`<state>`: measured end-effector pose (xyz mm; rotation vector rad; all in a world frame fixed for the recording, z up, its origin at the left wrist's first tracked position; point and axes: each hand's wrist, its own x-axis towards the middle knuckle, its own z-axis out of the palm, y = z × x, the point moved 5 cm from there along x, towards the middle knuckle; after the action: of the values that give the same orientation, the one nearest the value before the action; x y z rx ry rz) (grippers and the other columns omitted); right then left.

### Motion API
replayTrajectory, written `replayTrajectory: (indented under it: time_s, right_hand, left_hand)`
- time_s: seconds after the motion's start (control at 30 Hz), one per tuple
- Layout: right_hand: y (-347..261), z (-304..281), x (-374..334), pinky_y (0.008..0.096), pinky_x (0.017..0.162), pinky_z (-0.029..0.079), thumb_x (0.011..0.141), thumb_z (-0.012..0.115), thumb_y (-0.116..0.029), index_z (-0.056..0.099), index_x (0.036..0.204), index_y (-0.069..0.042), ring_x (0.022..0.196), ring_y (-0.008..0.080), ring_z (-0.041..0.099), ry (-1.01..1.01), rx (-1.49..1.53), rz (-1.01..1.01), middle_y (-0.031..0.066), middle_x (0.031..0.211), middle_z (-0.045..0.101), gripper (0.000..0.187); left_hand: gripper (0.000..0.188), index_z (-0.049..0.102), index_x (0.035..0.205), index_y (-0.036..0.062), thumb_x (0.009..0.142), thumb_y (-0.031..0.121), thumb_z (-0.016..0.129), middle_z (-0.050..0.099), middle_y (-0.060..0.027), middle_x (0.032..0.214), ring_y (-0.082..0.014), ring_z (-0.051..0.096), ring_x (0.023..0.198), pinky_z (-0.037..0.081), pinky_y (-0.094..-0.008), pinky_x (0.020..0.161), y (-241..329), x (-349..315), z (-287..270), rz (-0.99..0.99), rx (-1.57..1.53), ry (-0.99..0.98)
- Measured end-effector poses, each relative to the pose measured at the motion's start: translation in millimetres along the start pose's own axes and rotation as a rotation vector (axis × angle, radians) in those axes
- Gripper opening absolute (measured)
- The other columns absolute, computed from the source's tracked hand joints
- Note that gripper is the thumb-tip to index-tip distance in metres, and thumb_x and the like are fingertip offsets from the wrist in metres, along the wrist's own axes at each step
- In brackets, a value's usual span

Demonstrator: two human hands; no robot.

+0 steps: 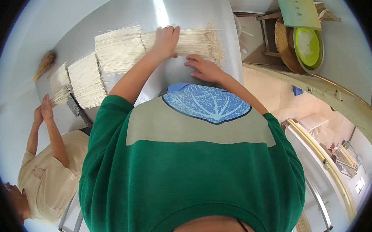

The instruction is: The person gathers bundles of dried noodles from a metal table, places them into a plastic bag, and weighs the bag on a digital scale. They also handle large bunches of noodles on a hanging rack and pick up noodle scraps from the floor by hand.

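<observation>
Pale dried noodles, cut into straight sticks, lie in a long bundle [193, 40] on a shiny metal table [193, 5]. My left hand [166, 43] spans this bundle near its left end, fingers over the far edge and thumb at the near edge. Just below the bundle's near side, my right hand [205, 69] is open, its fingers apart and nothing in them. The bundle's right end is ragged and curly. Left of my left hand sit a wide noodle stack [119, 50] and another stack [86, 80], set lower.
At the left, a co-worker [51, 175] in a beige shirt has both hands by a smaller noodle bundle [61, 86]. A brush [44, 65] lies at the table's left edge. To the right stand a green basin [307, 46], a woven basket [286, 45] and a green box [299, 11].
</observation>
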<state>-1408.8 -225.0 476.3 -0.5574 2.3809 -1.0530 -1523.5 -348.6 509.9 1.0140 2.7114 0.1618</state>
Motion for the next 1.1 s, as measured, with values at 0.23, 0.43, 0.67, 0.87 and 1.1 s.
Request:
replayTrajectory:
  time_s: [0.23, 0.43, 0.67, 0.87, 1.1]
  right_hand:
    - [-3, 7, -20, 0.0381, 0.076, 0.048, 0.074, 0.063, -0.013, 0.05, 0.117, -0.015, 0.096, 0.0269, 0.056, 0.027, -0.022, -0.046, 0.0053, 0.13, 0.038, 0.045]
    - [-1, 10, -28, 0.0377, 0.081, 0.047, 0.075, 0.063, -0.015, 0.05, 0.118, -0.016, 0.103, 0.026, 0.053, 0.0, -0.032, -0.001, 0.005, 0.132, 0.037, 0.044]
    - [3, 10, -28, 0.0374, 0.081, 0.047, 0.076, 0.062, -0.017, 0.05, 0.118, -0.016, 0.101, 0.0262, 0.054, -0.015, -0.038, 0.012, 0.0054, 0.133, 0.035, 0.044]
    - [3, 7, -22, 0.0375, 0.08, 0.047, 0.076, 0.062, -0.018, 0.051, 0.117, -0.015, 0.098, 0.0264, 0.055, -0.06, -0.017, 0.02, 0.0073, 0.133, 0.037, 0.043]
    - [-27, -52, 13, 0.0407, 0.094, 0.037, 0.079, 0.059, -0.024, 0.048, 0.122, -0.012, 0.114, 0.0253, 0.046, 0.405, -0.496, -0.128, 0.0079, 0.131, 0.042, 0.046]
  left_hand:
    - [0.058, 0.054, 0.106, 0.006, 0.054, 0.019, 0.076, 0.061, -0.0138, 0.096, -0.0291, 0.059, 0.093, 0.048, -0.0383, 0.078, 8, 2, 25, 0.007, -0.029, -0.199]
    - [0.033, 0.063, 0.09, 0.0102, 0.058, 0.016, 0.069, 0.065, -0.0133, 0.087, -0.0299, 0.062, 0.085, 0.05, -0.0394, 0.075, 20, -2, 28, 0.029, -0.095, -0.202]
    - [0.031, 0.061, 0.091, 0.0079, 0.06, 0.012, 0.064, 0.063, -0.0153, 0.082, -0.0338, 0.061, 0.079, 0.049, -0.039, 0.071, 12, 5, -10, 0.046, -0.191, 0.013]
    - [0.037, 0.059, 0.097, 0.0065, 0.061, 0.013, 0.066, 0.063, -0.0148, 0.081, -0.031, 0.061, 0.074, 0.048, -0.0364, 0.068, -20, 8, -57, 0.009, -0.603, 0.238]
    - [0.033, 0.06, 0.095, 0.0024, 0.068, 0.019, 0.069, 0.062, -0.0065, 0.081, -0.0139, 0.058, 0.075, 0.046, -0.0289, 0.071, -72, -1, -114, -0.177, -0.822, 0.363]
